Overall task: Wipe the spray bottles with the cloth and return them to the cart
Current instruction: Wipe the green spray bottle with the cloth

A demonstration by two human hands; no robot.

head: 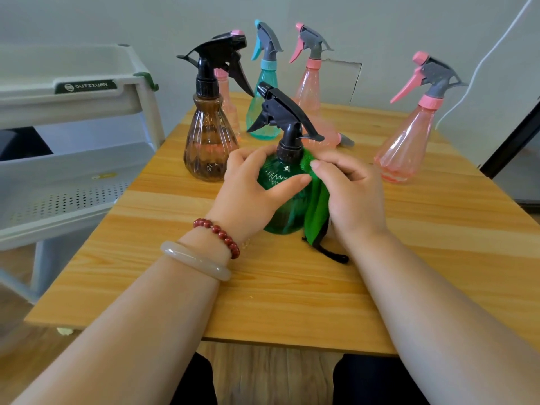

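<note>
The green bottle [282, 197] stands upright on the wooden table [263, 287], near the middle and closer to the person than the other bottles. It looks empty, so I judge it light and easy to tip. Its thin, see-through plastic is probably smooth and a little slippery, and may flex under a hard squeeze. The best hold seems to be the sloping shoulder just below the black spray head, or the neck itself (the trigger is a poor handle, since it moves).

The left hand [251, 185] grips the bottle there: its fingers curl round the left and far side of the shoulder, and the thumb lies across the near face. The right hand [350, 194] holds the green cloth [317, 206] against the bottle's right side, with bent fingers on the fabric and the index finger up by the neck. The cloth is soft and limp. It hangs down between this palm and the bottle, and its dark edge trails onto the table.

The cart [73, 92] stands at the left, just beside the table.
</note>
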